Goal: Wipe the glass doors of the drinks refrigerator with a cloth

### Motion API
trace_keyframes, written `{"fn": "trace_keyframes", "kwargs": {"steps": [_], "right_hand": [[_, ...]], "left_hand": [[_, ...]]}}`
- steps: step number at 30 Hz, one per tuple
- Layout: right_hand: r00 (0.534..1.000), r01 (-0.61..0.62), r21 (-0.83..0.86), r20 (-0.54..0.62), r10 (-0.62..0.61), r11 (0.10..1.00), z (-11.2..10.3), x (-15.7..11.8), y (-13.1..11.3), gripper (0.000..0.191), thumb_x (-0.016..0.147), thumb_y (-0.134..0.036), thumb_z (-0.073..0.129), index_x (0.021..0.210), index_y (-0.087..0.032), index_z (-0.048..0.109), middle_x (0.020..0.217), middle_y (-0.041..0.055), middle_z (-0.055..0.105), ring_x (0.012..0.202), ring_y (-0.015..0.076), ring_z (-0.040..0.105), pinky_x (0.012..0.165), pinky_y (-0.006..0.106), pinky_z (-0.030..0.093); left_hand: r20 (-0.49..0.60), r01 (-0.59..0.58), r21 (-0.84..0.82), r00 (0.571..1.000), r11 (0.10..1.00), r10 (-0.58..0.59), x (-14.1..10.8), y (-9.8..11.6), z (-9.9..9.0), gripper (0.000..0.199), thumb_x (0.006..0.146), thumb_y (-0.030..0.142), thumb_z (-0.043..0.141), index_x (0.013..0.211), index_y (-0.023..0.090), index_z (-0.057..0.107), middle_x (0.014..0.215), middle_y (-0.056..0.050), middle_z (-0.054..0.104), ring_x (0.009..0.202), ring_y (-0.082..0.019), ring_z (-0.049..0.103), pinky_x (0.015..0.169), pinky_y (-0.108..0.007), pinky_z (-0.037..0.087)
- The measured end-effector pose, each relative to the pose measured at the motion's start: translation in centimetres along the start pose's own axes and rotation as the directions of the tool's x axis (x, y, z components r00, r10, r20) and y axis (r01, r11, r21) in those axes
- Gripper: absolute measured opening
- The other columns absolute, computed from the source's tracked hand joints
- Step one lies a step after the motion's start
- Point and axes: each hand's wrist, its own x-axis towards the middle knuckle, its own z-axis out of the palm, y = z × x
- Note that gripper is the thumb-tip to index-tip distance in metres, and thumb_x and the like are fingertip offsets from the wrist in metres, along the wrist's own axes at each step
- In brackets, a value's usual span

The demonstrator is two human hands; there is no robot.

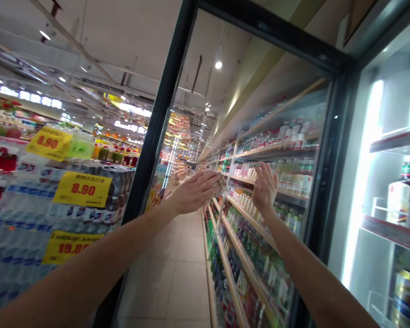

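Observation:
A glass door [159, 98] in a dark frame stands swung out in front of me. My left hand [197, 191] is raised at its glass, fingers stretched out and pointing right, over what looks like a small cloth whose edge shows by the fingertips. Farther right, my right hand [264, 186] is up with its fingers spread and holds nothing that I can make out. Whether either palm touches the glass is unclear. Shelves of bottles [246, 171] show in the pane behind both hands.
At the right is the lit cooler interior with a dark bottle [408, 191] and a gold-topped can [408, 296] on shelves. Stacked water packs [27, 218] with yellow price signs [82, 189] fill the left side. Tiled floor [177, 273] shows below.

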Motion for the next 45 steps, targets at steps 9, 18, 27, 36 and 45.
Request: {"fn": "trace_keyframes", "kwargs": {"steps": [9, 18, 27, 36, 45], "right_hand": [[1.000, 0.013, -0.013, -0.018, -0.013, 1.000, 0.2, -0.1, 0.1, 0.044, 0.089, -0.027, 0.027, 0.126, -0.022, 0.051, 0.133, 0.0081, 0.051, 0.130, 0.0201, 0.038, 0.107, 0.044, 0.026], [1.000, 0.008, -0.023, -0.023, -0.009, 1.000, 0.2, -0.1, 0.2, 0.044, 0.089, -0.029, 0.027, 0.124, -0.022, 0.052, 0.131, 0.0078, 0.052, 0.129, 0.0200, 0.039, 0.106, 0.044, 0.026], [1.000, 0.006, -0.010, -0.014, -0.006, 1.000, 0.0, 0.0, 0.0, 0.044, 0.090, -0.029, 0.027, 0.123, -0.021, 0.053, 0.132, 0.0081, 0.052, 0.129, 0.0202, 0.039, 0.106, 0.044, 0.026], [1.000, 0.008, 0.009, -0.005, -0.008, 1.000, 0.0, -0.1, 0.0, 0.044, 0.089, -0.028, 0.027, 0.124, -0.020, 0.053, 0.132, 0.0084, 0.051, 0.130, 0.0202, 0.038, 0.107, 0.044, 0.025], [1.000, 0.006, -0.013, -0.011, -0.006, 1.000, 0.0, -0.1, 0.1, 0.045, 0.090, -0.031, 0.026, 0.122, -0.019, 0.055, 0.131, 0.0089, 0.052, 0.129, 0.0207, 0.040, 0.107, 0.044, 0.026]], "left_hand": [[0.005, 0.178, 0.026, 0.984, 0.984, -0.178, -0.9, -0.3, -0.7, 0.046, 0.088, 0.025, 0.042, 0.133, 0.021, 0.037, 0.146, -0.007, 0.032, 0.137, -0.019, 0.019, 0.112, -0.041, 0.017], [-0.184, 0.479, 0.064, 0.868, 0.876, -0.461, -1.9, -2.0, -1.1, 0.043, 0.090, 0.026, 0.038, 0.132, 0.018, 0.037, 0.145, -0.012, 0.032, 0.137, -0.022, 0.020, 0.109, -0.045, 0.022], [-0.127, 0.377, 0.082, 0.922, 0.923, -0.365, -2.2, -2.1, -1.2, 0.043, 0.091, 0.028, 0.036, 0.132, 0.019, 0.037, 0.144, -0.010, 0.034, 0.137, -0.019, 0.022, 0.111, -0.043, 0.020], [0.026, 0.081, 0.041, 0.996, 0.996, -0.082, -4.9, -1.1, -1.3, 0.044, 0.089, 0.026, 0.040, 0.132, 0.022, 0.038, 0.143, -0.007, 0.037, 0.137, -0.019, 0.022, 0.112, -0.040, 0.018], [0.098, 0.000, -0.010, 0.995, 1.000, 0.001, -6.1, 1.3, -0.9, 0.043, 0.089, 0.026, 0.040, 0.132, 0.022, 0.039, 0.145, -0.006, 0.032, 0.138, -0.017, 0.015, 0.113, -0.037, 0.016]]}}
